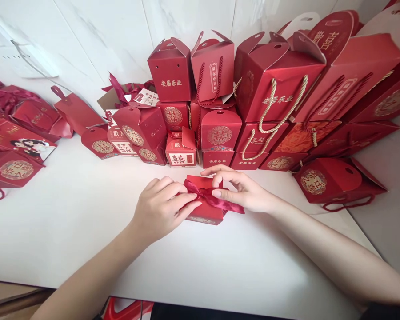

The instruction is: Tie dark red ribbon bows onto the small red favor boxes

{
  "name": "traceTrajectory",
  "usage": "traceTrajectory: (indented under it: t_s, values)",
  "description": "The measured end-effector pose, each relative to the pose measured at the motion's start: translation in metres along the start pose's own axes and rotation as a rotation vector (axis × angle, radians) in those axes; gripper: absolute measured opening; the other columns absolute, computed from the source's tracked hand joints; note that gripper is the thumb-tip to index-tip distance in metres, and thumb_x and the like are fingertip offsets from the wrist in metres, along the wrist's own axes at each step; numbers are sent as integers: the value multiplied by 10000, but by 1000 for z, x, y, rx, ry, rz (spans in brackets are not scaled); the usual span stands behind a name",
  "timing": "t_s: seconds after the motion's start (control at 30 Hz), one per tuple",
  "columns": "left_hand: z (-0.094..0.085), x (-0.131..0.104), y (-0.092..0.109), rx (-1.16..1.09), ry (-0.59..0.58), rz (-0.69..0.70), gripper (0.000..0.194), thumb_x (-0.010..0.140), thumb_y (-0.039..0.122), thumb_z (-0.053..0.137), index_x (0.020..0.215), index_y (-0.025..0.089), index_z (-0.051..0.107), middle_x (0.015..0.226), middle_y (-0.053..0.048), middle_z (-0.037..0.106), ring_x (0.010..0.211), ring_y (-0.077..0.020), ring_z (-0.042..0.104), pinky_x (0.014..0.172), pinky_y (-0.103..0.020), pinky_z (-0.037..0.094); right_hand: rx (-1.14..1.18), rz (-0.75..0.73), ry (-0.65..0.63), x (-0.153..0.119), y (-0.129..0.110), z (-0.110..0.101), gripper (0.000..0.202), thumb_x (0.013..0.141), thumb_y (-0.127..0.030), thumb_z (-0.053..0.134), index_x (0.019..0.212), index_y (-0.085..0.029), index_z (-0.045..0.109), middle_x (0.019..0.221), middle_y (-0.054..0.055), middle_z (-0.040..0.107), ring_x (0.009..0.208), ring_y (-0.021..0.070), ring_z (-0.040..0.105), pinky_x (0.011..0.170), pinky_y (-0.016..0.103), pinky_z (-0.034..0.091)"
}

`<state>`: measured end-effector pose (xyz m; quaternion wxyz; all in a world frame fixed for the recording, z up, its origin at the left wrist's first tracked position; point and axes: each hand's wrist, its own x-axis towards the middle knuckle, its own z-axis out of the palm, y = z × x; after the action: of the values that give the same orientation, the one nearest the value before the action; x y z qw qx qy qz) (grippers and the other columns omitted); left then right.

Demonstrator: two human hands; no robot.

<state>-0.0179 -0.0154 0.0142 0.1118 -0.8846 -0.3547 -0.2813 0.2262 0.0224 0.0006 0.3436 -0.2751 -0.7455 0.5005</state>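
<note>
A small red gift box (205, 213) with a gold print on its front sits on the white table in front of me. A dark red satin ribbon (225, 203) is gathered in a bow on top of it. My left hand (163, 206) reaches in from the left, its thumb and fingertips closed on the ribbon by the knot. From the right, my right hand (243, 191) bends over the box with thumb and curled index finger at the ribbon's right side; another finger stretches over the box's back edge. The fingers partly hide the knot and the lid.
Red gift boxes with rope handles (283, 89) are stacked along the back and right. Small boxes (182, 153) stand just behind my hands. At the left lies a pile of ribboned boxes (36, 113). One box (336, 180) lies near the right edge of the white table (86, 213).
</note>
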Motion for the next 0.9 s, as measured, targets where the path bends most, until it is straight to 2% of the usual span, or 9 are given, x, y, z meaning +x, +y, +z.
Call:
traceTrajectory:
  t_s: [0.13,0.23,0.4,0.53,0.7,0.9]
  values:
    - [0,1,6,-42,-71,-25,122,859,216,623,941,258,703,855,-16,709,761,-183,579,703,-337,437,-41,13,-41,1,2,1,144,879,-373,631,842,-243,682,1298,74,546,1312,263,458,1112,454,347]
    - [-1,5,11,-85,-111,-84,120,899,199,550,918,229,664,875,-34,684,799,-190,581,751,-333,446,11,11,-57,2,4,1,191,885,-379,624,788,-232,699,1306,64,548,1306,249,469,1120,428,341]
    - [-5,11,17,-273,-215,-329,197,957,249,433,796,204,536,757,-11,589,714,-157,552,651,-281,420,98,37,-37,2,5,4,227,882,-386,634,732,-224,687,1299,56,571,1292,243,484,1090,416,368]
    - [-12,10,20,-352,-237,-533,351,918,391,510,628,196,478,556,33,485,522,-118,454,539,-257,348,97,48,-26,2,7,7,254,899,-379,614,715,-217,682,1271,62,586,1296,239,477,1085,413,367]
    - [-23,8,19,-625,-488,-801,443,781,496,659,525,183,478,433,53,418,418,-87,345,448,-236,269,81,47,-4,3,12,6,278,912,-390,593,725,-206,687,1248,64,595,1251,242,509,1058,415,386]
    - [-21,11,6,-867,-698,-907,442,798,492,620,520,180,475,439,24,495,404,-92,368,423,-232,251,77,48,-30,3,14,5,285,931,-378,561,733,-199,662,1227,58,595,1167,225,545,1012,390,418]
